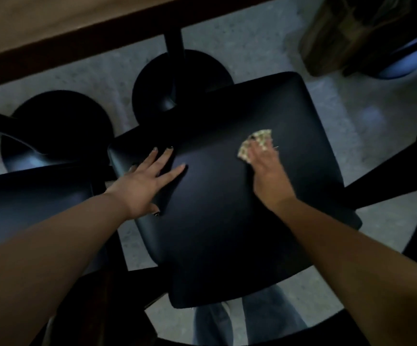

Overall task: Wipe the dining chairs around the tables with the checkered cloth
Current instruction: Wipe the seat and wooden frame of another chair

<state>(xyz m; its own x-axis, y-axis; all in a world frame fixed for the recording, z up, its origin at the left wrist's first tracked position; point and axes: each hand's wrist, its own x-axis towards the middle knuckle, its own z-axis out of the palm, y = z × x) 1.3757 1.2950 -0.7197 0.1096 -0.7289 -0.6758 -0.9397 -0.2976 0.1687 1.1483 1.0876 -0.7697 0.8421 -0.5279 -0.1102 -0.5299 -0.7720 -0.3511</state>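
**Black chair seat, cloth at its right side**

Black chair seat [214, 208], smooth, seen from above. Right hand [267, 171] presses the checkered cloth [254, 143] flat onto the seat near its right edge; fingers lie over the cloth and look blurred, so whether they curl round it cannot be told. Left hand [147, 181] rests spread and flat on the seat's left edge, fingers straight, holding nothing. Wooden table [52, 28] runs along the top, its edge just beyond the seat's far corner. Two round black table bases [157, 78] stand on the pale floor [264, 46] under it. Second dark chair [27, 196] sits just beside the left edge.
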